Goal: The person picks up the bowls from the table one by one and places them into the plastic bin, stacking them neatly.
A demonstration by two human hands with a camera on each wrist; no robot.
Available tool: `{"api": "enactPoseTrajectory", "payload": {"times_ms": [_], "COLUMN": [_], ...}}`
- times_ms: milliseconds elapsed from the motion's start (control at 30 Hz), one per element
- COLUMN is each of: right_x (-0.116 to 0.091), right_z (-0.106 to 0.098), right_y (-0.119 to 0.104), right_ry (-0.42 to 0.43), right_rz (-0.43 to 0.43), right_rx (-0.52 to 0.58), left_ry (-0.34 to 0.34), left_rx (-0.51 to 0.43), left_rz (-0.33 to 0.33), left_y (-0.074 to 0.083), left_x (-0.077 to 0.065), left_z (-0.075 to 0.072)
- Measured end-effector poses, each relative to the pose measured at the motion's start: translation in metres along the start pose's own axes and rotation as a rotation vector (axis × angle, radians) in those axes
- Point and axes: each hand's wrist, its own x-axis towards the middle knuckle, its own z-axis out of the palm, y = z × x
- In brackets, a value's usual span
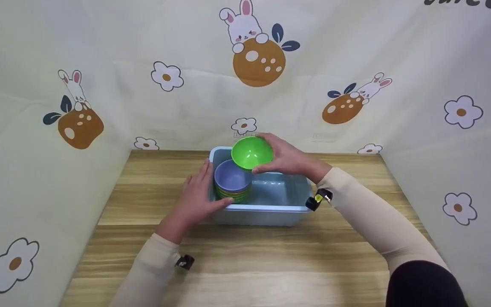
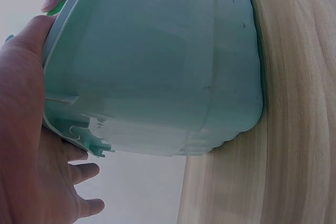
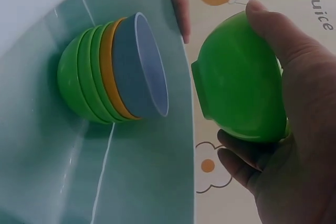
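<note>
My right hand (image 1: 286, 153) grips a green bowl (image 1: 250, 152) by its rim and side, holding it above the back left part of a light blue plastic bin (image 1: 267, 208). Below it, inside the bin, a stack of nested bowls stands on the left: a blue-purple bowl (image 1: 232, 175) on top, then an orange bowl (image 3: 106, 69) and several green bowls (image 3: 73, 74). My left hand (image 1: 196, 192) rests at the bin's front left corner. Its thumb lies along the front rim and its fingers stretch past the left side, as the left wrist view shows.
The bin stands on a wood-grain table (image 1: 245, 264). A pale cloth (image 1: 194, 106) printed with rabbits, oranges and flowers rises behind it and along both sides. The bin's right half shows its bare floor (image 1: 271, 192).
</note>
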Motion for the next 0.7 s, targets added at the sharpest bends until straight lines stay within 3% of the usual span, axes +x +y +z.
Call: {"api": "enactPoseTrajectory", "payload": {"times_ms": [200, 700], "right_x": [0.013, 0.032], "right_z": [0.005, 0.021], "right_y": [0.006, 0.011], "right_ry": [-0.014, -0.058], "right_rz": [-0.09, -0.196], "right_rx": [-0.014, -0.049], "left_ry": [0.007, -0.01], "left_rx": [-0.02, -0.003], "left_rz": [-0.008, -0.033], "left_y": [-0.001, -0.001], "left_x": [0.0, -0.001], "left_z": [0.0, 0.001]}}
